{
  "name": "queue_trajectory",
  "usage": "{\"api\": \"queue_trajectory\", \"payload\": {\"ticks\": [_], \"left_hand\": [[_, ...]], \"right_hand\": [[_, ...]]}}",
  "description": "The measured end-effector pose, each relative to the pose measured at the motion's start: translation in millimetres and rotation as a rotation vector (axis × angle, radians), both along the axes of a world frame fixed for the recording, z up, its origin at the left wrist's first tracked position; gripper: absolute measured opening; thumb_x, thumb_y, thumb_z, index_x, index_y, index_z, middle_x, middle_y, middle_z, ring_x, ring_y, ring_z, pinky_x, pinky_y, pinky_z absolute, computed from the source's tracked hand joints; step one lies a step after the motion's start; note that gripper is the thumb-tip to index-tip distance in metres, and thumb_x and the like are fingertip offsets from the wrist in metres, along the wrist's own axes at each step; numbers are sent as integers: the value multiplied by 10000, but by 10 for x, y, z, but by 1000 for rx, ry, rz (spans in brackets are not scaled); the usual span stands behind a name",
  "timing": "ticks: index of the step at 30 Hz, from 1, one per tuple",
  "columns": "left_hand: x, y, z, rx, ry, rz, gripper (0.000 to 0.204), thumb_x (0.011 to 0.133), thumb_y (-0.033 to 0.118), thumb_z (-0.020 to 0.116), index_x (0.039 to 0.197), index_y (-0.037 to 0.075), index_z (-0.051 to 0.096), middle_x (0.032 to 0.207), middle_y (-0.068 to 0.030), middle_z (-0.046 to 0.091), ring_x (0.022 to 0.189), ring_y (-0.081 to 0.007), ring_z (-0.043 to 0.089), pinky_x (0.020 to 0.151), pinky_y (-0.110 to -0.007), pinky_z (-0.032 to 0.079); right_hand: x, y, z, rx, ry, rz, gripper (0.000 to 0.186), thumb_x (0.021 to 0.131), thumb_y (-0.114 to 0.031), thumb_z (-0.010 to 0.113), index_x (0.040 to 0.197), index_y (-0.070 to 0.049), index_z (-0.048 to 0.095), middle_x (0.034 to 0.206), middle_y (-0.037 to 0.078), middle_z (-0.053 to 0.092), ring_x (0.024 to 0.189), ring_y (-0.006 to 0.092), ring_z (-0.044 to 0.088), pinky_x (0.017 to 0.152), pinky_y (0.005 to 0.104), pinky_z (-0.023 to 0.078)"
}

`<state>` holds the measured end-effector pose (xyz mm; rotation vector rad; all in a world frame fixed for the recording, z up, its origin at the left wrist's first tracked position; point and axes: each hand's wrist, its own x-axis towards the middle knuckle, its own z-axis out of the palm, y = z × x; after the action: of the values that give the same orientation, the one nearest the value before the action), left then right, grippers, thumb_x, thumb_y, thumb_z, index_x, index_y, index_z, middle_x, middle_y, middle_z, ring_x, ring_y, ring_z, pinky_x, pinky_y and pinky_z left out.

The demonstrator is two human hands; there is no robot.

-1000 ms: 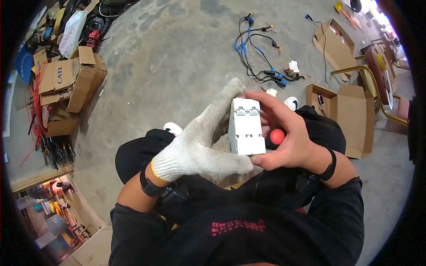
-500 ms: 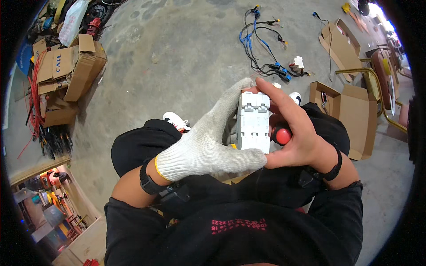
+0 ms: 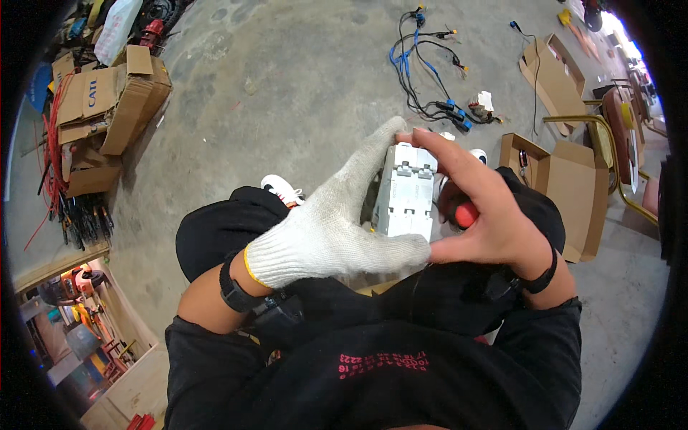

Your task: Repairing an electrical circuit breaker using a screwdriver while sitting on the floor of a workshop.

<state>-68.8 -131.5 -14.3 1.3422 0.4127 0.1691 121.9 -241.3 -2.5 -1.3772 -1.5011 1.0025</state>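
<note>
A white two-part modular circuit breaker is held up between my hands, its notched and clipped face turned toward me. My left hand, in a white knitted glove, wraps its left side, thumb along the near end and fingers at the far end. Bare, my right hand curves round the other side, fingertips at the far end and thumb at the near end, meeting the gloved thumb. Inside the right hand's curve shows a red rounded tip with a black part; whether the hand touches it is unclear.
On the concrete floor ahead lies a black and blue cable harness, with a small white device beside it. Open cardboard boxes and a gold-framed chair stand right. Left are a torn carton and red wires.
The circuit breaker has tilted slightly in my hands, showing more of its left side. Both hands keep their grip, and the view has shifted a little.
</note>
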Motion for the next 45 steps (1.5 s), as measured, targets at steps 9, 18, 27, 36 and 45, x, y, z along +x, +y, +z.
{"api": "queue_trajectory", "payload": {"ticks": [9,18,27,36,45], "left_hand": [[25,-36,102,544,79,12,1052,639,261,878,1446,-32,271,1354,-200,491,1238,-248,518,1022,-361,423],[40,-70,147,785,149,39,948,610,248,856,1385,-34,388,1233,-217,579,1109,-310,619,931,-360,499],[54,-81,159,868,233,-4,887,603,253,835,1348,-22,440,1160,-232,604,1031,-353,643,869,-370,530],[20,-40,118,732,177,3,850,634,246,818,1346,-32,446,1154,-224,612,1055,-318,643,894,-350,503],[27,-56,202,762,274,-51,868,631,276,828,1347,-33,446,1189,-239,600,1088,-336,629,912,-361,501]], "right_hand": [[116,62,-105,401,-458,-55,611,673,-285,820,1190,-33,615,998,113,661,835,260,617,697,335,497],[107,3,-78,443,-677,-42,403,745,-146,740,1111,-19,631,728,75,596,611,223,583,527,331,471],[-37,-24,-164,491,-815,-105,382,689,-75,691,1040,46,598,708,102,588,599,241,593,531,341,501],[55,-21,-73,327,-597,-72,375,783,-140,726,1124,-22,622,710,94,611,611,251,597,541,357,474],[98,2,-70,372,-733,72,371,797,-137,715,1130,-17,605,707,84,579,624,249,589,548,350,478]]}}
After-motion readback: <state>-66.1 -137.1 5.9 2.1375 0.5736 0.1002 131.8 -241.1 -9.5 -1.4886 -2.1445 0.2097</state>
